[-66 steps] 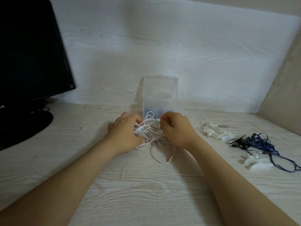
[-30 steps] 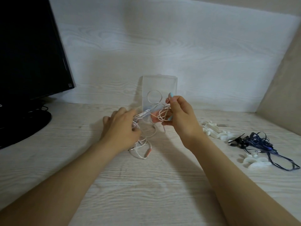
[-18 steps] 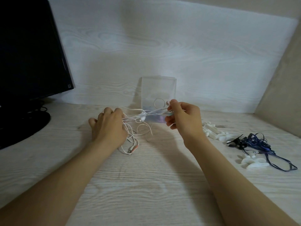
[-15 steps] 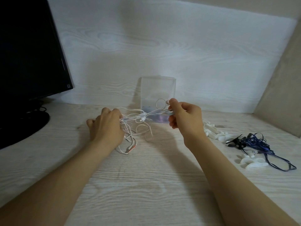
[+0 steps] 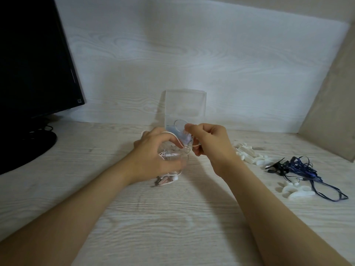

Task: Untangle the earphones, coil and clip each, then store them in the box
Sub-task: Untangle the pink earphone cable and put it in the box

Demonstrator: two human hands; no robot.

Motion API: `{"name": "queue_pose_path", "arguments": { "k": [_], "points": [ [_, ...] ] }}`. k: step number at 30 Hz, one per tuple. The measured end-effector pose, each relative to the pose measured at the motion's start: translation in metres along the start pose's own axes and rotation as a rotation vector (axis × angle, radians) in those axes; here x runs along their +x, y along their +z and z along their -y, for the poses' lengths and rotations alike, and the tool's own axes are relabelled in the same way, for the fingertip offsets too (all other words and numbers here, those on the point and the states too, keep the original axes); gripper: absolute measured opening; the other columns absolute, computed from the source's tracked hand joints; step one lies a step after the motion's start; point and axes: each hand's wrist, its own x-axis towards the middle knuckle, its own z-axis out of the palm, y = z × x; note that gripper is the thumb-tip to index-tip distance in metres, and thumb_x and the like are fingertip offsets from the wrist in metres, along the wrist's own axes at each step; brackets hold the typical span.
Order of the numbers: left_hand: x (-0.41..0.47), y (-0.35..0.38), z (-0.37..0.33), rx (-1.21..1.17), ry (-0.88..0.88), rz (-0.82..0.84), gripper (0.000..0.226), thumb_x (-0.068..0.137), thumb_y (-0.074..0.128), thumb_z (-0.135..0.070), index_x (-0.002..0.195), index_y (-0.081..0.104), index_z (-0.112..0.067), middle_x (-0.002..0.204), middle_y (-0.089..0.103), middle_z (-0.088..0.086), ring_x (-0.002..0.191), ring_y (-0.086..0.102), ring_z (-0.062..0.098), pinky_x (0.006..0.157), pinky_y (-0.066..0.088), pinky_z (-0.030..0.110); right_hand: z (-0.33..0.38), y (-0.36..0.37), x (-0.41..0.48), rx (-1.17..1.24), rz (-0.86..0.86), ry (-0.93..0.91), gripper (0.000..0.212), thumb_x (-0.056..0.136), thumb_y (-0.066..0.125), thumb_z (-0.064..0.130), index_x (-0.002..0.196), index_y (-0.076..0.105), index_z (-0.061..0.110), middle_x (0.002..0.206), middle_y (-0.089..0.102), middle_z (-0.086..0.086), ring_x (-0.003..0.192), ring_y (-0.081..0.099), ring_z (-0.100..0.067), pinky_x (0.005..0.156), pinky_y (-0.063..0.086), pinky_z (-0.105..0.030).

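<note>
I hold the white earphones [image 5: 171, 154] in both hands at the middle of the desk, just in front of the clear plastic box [image 5: 185, 106]. My left hand [image 5: 157, 156] grips a blurred bundle of the cord, with a strand draped over its fingers. My right hand [image 5: 208, 140] pinches the cord close beside it, and a small loop stands up above its fingers. The earphones' plug end with a pink piece lies on the desk under my left hand. A tangled dark blue pair of earphones [image 5: 299, 168] lies at the right.
White clips lie in a pile [image 5: 249, 155] right of my right hand, and more [image 5: 295, 191] sit beside the blue earphones. A black monitor [image 5: 32, 60] on its stand fills the left. A wall panel rises behind the box and a slanted panel closes the right.
My hands were spread apart with the white cord stretched between them. Now my left hand has come in to the right with the cord bunched, and the hands almost touch.
</note>
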Motion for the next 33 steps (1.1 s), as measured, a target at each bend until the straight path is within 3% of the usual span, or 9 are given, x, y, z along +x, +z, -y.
{"name": "queue_pose_path", "arguments": {
  "k": [3, 9, 15, 19, 21, 24, 27, 30, 33],
  "points": [
    [0.008, 0.008, 0.002, -0.093, 0.017, -0.101, 0.045, 0.075, 0.063, -0.084, 0.097, 0.074, -0.046, 0.117, 0.063, -0.022, 0.127, 0.055, 0.011, 0.111, 0.043, 0.049, -0.001, 0.003, -0.002, -0.018, 0.068, -0.012, 0.040, 0.094, 0.075, 0.019, 0.074, 0.062, -0.013, 0.058, 0.051, -0.013, 0.048, 0.045, -0.020, 0.049, 0.040, -0.028],
    [0.014, 0.009, 0.009, -0.205, 0.062, -0.232, 0.018, 0.092, 0.076, -0.048, 0.090, 0.076, -0.031, 0.102, 0.073, -0.013, 0.106, 0.066, 0.013, 0.098, 0.051, 0.046, -0.003, 0.005, -0.002, -0.036, 0.113, -0.026, 0.038, 0.097, 0.073, 0.020, 0.068, 0.062, -0.003, 0.056, 0.051, -0.012, 0.047, 0.043, -0.022, 0.047, 0.039, -0.028],
    [0.015, 0.007, 0.013, -0.113, 0.064, -0.240, 0.012, 0.098, 0.072, -0.040, 0.090, 0.076, -0.032, 0.099, 0.069, -0.014, 0.101, 0.065, 0.010, 0.089, 0.050, 0.036, -0.006, 0.003, -0.002, -0.051, 0.117, -0.036, 0.043, 0.099, 0.072, 0.026, 0.070, 0.066, -0.005, 0.056, 0.054, -0.010, 0.047, 0.046, -0.022, 0.048, 0.040, -0.029],
    [0.018, 0.002, 0.017, -0.020, -0.027, -0.371, 0.025, 0.101, 0.068, -0.030, 0.078, 0.071, -0.021, 0.084, 0.070, -0.010, 0.080, 0.065, 0.004, 0.073, 0.045, 0.018, -0.005, 0.002, -0.001, -0.036, 0.115, -0.069, 0.047, 0.099, 0.072, 0.036, 0.081, 0.069, -0.008, 0.058, 0.055, -0.009, 0.048, 0.049, -0.020, 0.048, 0.041, -0.029],
    [0.018, -0.003, 0.027, 0.058, -0.123, -0.459, 0.034, 0.102, 0.068, -0.030, 0.071, 0.068, -0.017, 0.075, 0.070, -0.007, 0.073, 0.065, 0.006, 0.073, 0.050, 0.020, -0.005, 0.001, -0.001, -0.023, 0.092, -0.086, 0.047, 0.097, 0.073, 0.040, 0.087, 0.070, -0.006, 0.059, 0.057, -0.008, 0.048, 0.049, -0.020, 0.049, 0.042, -0.030],
    [0.015, -0.014, 0.039, 0.209, -0.388, -0.544, 0.035, 0.098, 0.069, -0.038, 0.068, 0.069, -0.019, 0.079, 0.073, -0.007, 0.087, 0.068, 0.027, 0.091, 0.055, 0.044, -0.005, 0.000, 0.000, -0.022, 0.037, -0.091, 0.046, 0.097, 0.073, 0.042, 0.093, 0.070, -0.004, 0.061, 0.059, -0.007, 0.049, 0.051, -0.020, 0.048, 0.043, -0.030],
    [0.011, -0.023, 0.038, 0.332, -0.536, -0.534, 0.036, 0.090, 0.077, -0.048, 0.063, 0.070, -0.025, 0.081, 0.071, -0.009, 0.088, 0.058, 0.027, 0.092, 0.036, 0.042, -0.007, 0.000, 0.000, -0.050, -0.007, -0.092, 0.043, 0.098, 0.073, 0.041, 0.093, 0.073, -0.001, 0.063, 0.062, -0.008, 0.050, 0.053, -0.021, 0.047, 0.044, -0.031],
    [0.010, -0.022, 0.032, 0.378, -0.485, -0.513, 0.038, 0.082, 0.079, -0.053, 0.058, 0.070, -0.024, 0.082, 0.069, -0.010, 0.090, 0.058, 0.024, 0.085, 0.029, 0.043, -0.010, 0.001, 0.001, -0.082, -0.023, -0.061, 0.041, 0.098, 0.073, 0.040, 0.090, 0.074, 0.000, 0.064, 0.064, -0.008, 0.051, 0.055, -0.023, 0.048, 0.043, -0.031],
    [0.010, -0.011, 0.021, 0.302, -0.187, -0.538, 0.023, 0.084, 0.079, -0.045, 0.067, 0.072, -0.030, 0.116, 0.055, -0.007, 0.112, 0.049, 0.023, 0.096, 0.032, 0.045, -0.012, 0.006, 0.000, -0.089, -0.023, -0.026, 0.041, 0.100, 0.071, 0.040, 0.090, 0.073, -0.001, 0.064, 0.065, -0.009, 0.051, 0.058, -0.026, 0.047, 0.043, -0.031]
  ]
}}
